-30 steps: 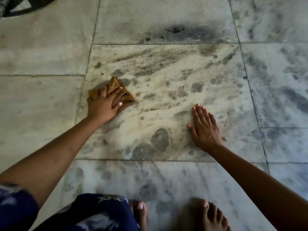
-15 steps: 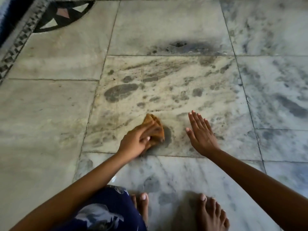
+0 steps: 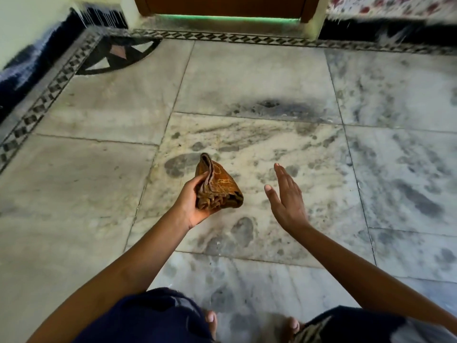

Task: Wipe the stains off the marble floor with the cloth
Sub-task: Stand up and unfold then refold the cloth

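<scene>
A folded brown-orange cloth [image 3: 218, 188] is held up off the floor in my left hand [image 3: 194, 201], palm turned upward and fingers wrapped around its left edge. My right hand [image 3: 286, 199] hovers to the right of it, lifted off the floor, fingers straight and apart, holding nothing. Beneath both hands lies a marble floor tile [image 3: 259, 149] mottled with grey stains; a long dark smear [image 3: 178, 164] sits just left of the cloth and a rounded blotch [image 3: 243, 231] below it.
A black scorch-like mark [image 3: 272, 106] lies on the tile beyond. A patterned border strip [image 3: 222, 37] runs along the far edge before a wooden door [image 3: 222, 6]. A dark fringed rug [image 3: 27, 68] lies at left. My bare toes [image 3: 211, 320] show near the bottom.
My left hand lifted the cloth off the floor and turned palm-up. My right hand rose off the tile. The view has tilted up, showing the door and border.
</scene>
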